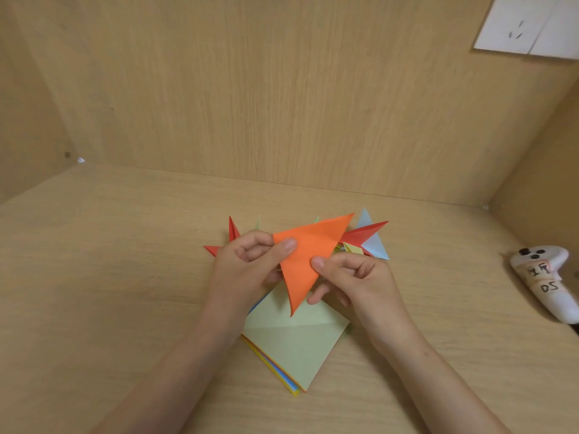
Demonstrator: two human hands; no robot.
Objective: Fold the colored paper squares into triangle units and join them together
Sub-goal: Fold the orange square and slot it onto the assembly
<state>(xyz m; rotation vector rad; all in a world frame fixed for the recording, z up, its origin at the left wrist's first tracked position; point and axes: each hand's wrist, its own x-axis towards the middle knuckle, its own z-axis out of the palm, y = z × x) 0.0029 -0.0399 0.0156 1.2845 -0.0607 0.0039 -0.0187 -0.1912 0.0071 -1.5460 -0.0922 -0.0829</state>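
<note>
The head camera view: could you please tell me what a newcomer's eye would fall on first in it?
A bright orange folded paper triangle is at centre, pinched by the left hand and the right hand. Beneath it lies a pale green paper square topping a multicoloured stack, with red and light blue folded paper points fanned behind. A white handheld controller with handwritten labels lies at the right edge.

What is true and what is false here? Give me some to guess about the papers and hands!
1. The left hand and right hand pinch the orange triangle. True.
2. The stack has blue on top. False: its top sheet is light green.
3. A white controller lies at the right. True.
4. Every folded unit behind the hands is green. False: a red unit and a blue unit show too.
</note>
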